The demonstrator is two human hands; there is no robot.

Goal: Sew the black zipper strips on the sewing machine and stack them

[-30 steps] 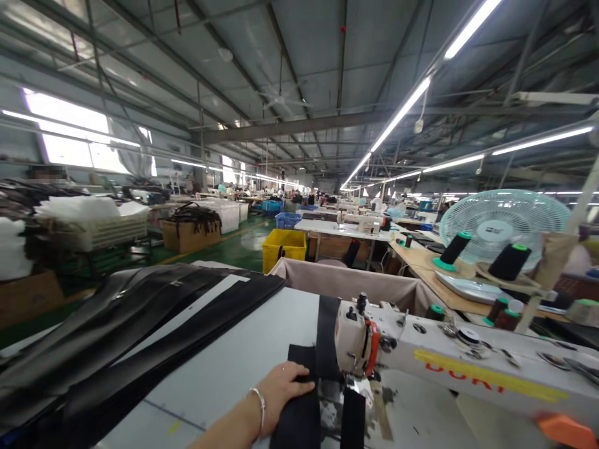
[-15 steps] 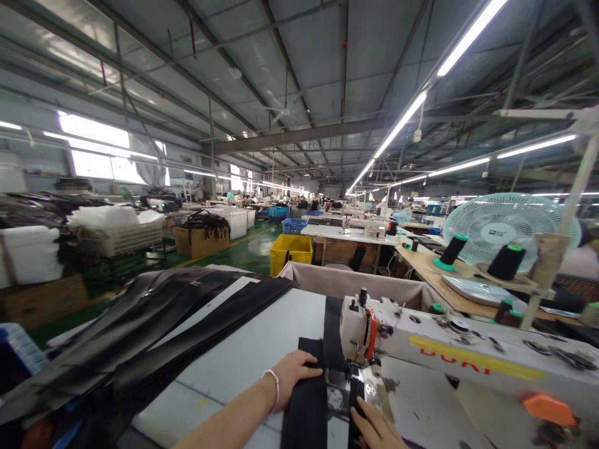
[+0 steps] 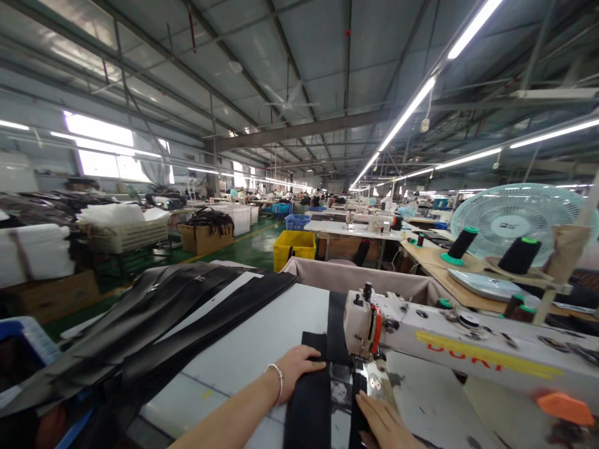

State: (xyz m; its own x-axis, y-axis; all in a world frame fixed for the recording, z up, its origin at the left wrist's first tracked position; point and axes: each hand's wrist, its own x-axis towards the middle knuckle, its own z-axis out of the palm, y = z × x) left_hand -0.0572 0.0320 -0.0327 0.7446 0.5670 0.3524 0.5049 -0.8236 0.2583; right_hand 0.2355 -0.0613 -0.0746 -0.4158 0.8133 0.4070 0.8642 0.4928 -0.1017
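Observation:
My left hand (image 3: 302, 373) lies with fingers stretched out over a wide black fabric strip (image 3: 306, 411), left of the sewing machine's needle area. A white bracelet is on that wrist. My right hand (image 3: 384, 421) rests its extended fingers against a narrow black strip (image 3: 357, 390) that runs up to the presser foot; its lower part is cut off by the frame edge. The white sewing machine (image 3: 433, 330) stands just beyond and to the right of both hands. Another black piece (image 3: 339, 324) lies flat behind the needle area, left of the machine head.
Long black strips (image 3: 173, 305) are piled on the left of the white table (image 3: 234, 362). A fabric-sided bin (image 3: 365, 274) borders the far edge. Thread cones (image 3: 519, 255) and a large fan (image 3: 515, 218) stand at the right, and a yellow crate (image 3: 294, 244) beyond.
The whole view has shifted slightly, so the scene sits a little further right. Both hands stay almost in place on the black strips.

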